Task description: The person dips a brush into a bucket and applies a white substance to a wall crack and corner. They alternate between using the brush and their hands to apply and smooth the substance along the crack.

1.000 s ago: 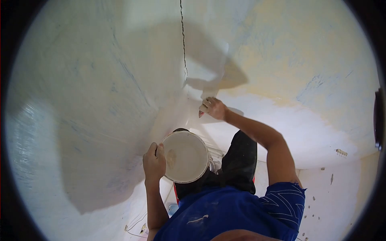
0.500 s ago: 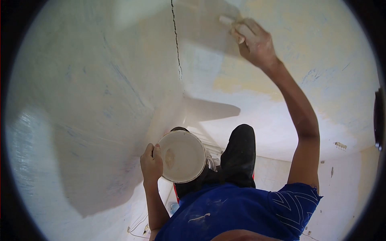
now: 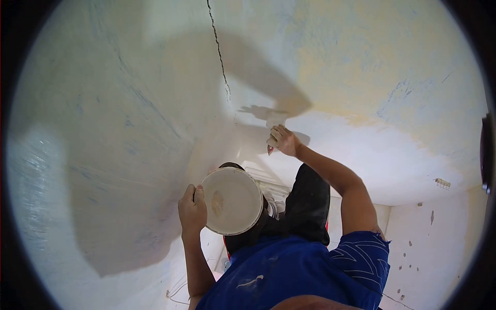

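My left hand (image 3: pixel 192 209) grips the rim of a round white bucket (image 3: pixel 235 199), fingers over its left edge; a pale patch of material shows inside. My right hand (image 3: pixel 284 140) is closed around a putty knife (image 3: pixel 276 120), whose pale blade points up and away, near the wall corner. A reddish, pointed handle end sticks out below the fingers. Whether the blade touches the wall I cannot tell. A dark jagged crack (image 3: pixel 219 51) runs down the wall above the hand and to its left.
Patchy wall (image 3: pixel 351 67) with yellow and blue marks is on the right, a greyish wall (image 3: pixel 113 129) on the left. My dark-trousered legs (image 3: pixel 308 206) are below. A small hook rack (image 3: pixel 443 183) and a dark object (image 3: pixel 485 154) sit at the right.
My right hand has come down and to the left with the putty knife, from high on the right wall to near the corner. The bucket and my left hand have barely shifted.
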Demonstrator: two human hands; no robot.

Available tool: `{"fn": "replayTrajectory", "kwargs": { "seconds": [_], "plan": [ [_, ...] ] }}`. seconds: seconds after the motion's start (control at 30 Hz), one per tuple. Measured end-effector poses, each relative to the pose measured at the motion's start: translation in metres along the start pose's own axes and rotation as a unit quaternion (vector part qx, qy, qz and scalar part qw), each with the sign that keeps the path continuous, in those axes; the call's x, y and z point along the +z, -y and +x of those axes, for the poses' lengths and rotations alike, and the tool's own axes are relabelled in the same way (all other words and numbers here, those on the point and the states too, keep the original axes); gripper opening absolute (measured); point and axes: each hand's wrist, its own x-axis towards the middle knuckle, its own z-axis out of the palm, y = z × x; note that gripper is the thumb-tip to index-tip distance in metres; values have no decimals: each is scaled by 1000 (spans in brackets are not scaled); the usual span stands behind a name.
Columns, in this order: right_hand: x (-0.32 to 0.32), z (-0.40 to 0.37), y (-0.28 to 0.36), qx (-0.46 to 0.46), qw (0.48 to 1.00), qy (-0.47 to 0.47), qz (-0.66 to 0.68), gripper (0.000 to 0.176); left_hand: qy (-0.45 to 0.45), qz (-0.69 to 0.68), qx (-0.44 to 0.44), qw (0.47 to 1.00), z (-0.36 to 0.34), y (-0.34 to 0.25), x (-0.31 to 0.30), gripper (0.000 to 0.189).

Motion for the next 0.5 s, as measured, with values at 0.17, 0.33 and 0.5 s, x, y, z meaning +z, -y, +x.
{"fn": "replayTrajectory", "kwargs": {
  "seconds": [0.17,0.33,0.5],
  "plan": [
    [-7,12,-7,202,969,19,138,24,0,6,-5,1000,-1,-2,-1,37],
    [-100,73,-57,119,986,-75,91,28,-3,6,-16,1000,0,-1,-1,36],
    [-197,143,-87,96,979,-180,-16,24,1,-9,-20,1000,0,1,0,36]
  ]
}}
